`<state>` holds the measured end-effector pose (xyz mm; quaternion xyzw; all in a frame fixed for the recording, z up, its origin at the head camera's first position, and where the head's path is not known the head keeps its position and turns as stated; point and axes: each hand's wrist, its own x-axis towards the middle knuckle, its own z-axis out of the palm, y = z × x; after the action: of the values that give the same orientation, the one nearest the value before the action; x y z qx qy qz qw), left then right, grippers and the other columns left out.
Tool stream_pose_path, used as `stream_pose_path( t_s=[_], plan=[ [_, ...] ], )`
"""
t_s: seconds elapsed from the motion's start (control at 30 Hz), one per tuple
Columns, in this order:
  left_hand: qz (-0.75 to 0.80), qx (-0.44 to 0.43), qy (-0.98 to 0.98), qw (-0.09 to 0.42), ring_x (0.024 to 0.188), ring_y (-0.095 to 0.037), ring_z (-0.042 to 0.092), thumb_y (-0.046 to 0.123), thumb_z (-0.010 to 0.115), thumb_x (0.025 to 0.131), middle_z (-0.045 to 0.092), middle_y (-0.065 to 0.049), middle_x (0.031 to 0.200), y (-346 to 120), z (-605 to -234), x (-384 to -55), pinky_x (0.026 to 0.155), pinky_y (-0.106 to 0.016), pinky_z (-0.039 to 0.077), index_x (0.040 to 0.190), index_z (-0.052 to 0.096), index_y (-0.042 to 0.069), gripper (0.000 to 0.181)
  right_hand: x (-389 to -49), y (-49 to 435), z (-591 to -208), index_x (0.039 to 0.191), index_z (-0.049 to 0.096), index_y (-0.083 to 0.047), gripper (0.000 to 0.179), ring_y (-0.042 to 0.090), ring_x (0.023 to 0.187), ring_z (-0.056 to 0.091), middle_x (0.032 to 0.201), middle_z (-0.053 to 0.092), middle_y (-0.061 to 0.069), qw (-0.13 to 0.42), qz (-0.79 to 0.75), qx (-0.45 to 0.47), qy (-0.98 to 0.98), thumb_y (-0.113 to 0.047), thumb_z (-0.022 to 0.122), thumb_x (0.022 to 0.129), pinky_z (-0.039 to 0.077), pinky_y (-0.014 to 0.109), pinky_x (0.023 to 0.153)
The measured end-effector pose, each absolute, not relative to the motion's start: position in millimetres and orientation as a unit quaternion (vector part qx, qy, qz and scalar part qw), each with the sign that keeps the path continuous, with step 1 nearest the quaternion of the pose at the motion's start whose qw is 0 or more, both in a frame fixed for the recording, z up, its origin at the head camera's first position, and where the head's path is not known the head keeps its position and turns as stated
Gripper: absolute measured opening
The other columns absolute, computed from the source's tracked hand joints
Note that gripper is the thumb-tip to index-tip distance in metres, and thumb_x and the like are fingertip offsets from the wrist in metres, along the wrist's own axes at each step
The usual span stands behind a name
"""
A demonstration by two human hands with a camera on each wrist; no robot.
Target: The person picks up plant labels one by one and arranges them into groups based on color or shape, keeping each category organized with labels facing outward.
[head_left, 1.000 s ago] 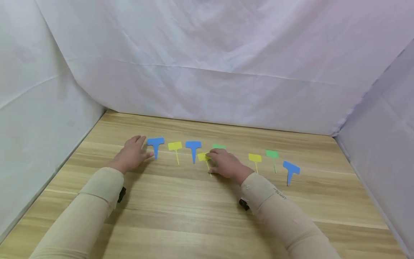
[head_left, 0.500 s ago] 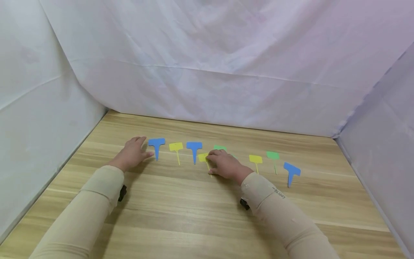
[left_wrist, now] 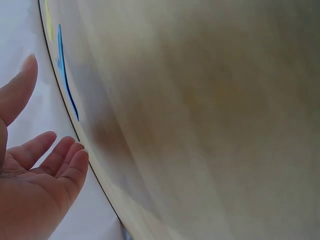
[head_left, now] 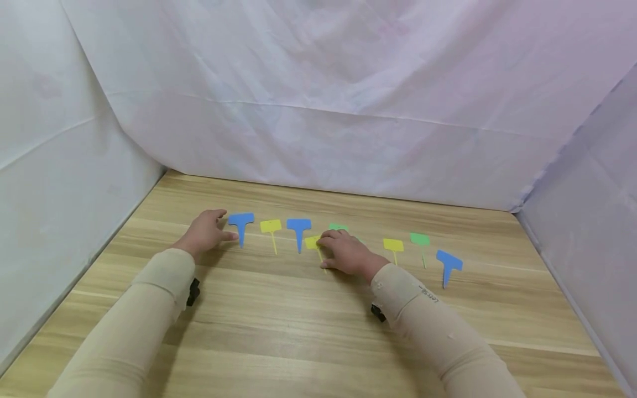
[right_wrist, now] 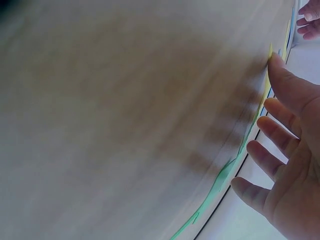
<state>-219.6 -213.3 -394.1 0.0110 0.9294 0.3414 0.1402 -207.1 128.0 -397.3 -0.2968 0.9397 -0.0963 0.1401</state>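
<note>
Flat plastic plant labels lie in a loose row on the table. My left hand (head_left: 203,233) is beside the leftmost blue T-shaped label (head_left: 241,219), thumb and fingers apart; in the left wrist view they stand clear of that label. My right hand (head_left: 348,254) hovers low over a yellow label (head_left: 311,242), fingertips by its head and thumb by its stem. Behind that hand a green label (head_left: 338,226) is partly hidden. In the right wrist view the fingers are spread, and the thumb touches or nearly touches the yellow stem. Neither hand holds anything.
Between the hands lie another yellow label (head_left: 271,225) and a second blue one (head_left: 298,224). To the right are a yellow label (head_left: 393,244), a green label (head_left: 420,239) and a tilted blue label (head_left: 449,260). White cloth (head_left: 318,143) encloses the wooden table (head_left: 288,342).
My left hand has shifted slightly right, its fingers and thumb now nearer the leftmost blue label. The right hand has stayed over the yellow label, and the labels lie as before.
</note>
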Motion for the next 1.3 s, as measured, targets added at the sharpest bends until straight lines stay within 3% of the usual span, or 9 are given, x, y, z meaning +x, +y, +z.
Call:
stream_pose_path(
  t_s=[0.23,0.63,1.3],
  plan=[
    [0.345,0.001,0.927,0.145,0.138,-0.049,0.020,0.021,0.073,0.087,0.023,-0.035,0.149,-211,-398,-223,0.111,-0.057,0.020,0.145,0.022,-0.014,0.085,-208,129,-398,0.137,0.052,-0.010,0.055,0.030,0.132,0.039,0.141,0.046,0.007,0.141,-0.095,-0.299,0.939,-0.034,0.067,0.090,0.037,0.051,0.103],
    [0.274,0.025,0.952,0.136,0.132,-0.050,0.029,0.024,0.078,0.082,0.033,-0.038,0.140,-206,-398,-230,0.110,-0.056,0.024,0.139,0.029,-0.019,0.087,-207,128,-397,0.137,0.052,-0.010,0.055,0.030,0.131,0.039,0.141,0.046,0.007,0.142,-0.097,-0.299,0.939,-0.035,0.068,0.090,0.038,0.050,0.103],
    [0.260,0.016,0.954,0.147,0.124,-0.051,0.031,0.025,0.080,0.080,0.032,-0.036,0.136,-202,-396,-240,0.106,-0.057,0.031,0.137,0.036,-0.017,0.083,-208,126,-396,0.136,0.052,-0.011,0.055,0.030,0.133,0.038,0.142,0.045,0.007,0.143,-0.088,-0.293,0.941,-0.035,0.068,0.089,0.038,0.050,0.102]
  ],
)
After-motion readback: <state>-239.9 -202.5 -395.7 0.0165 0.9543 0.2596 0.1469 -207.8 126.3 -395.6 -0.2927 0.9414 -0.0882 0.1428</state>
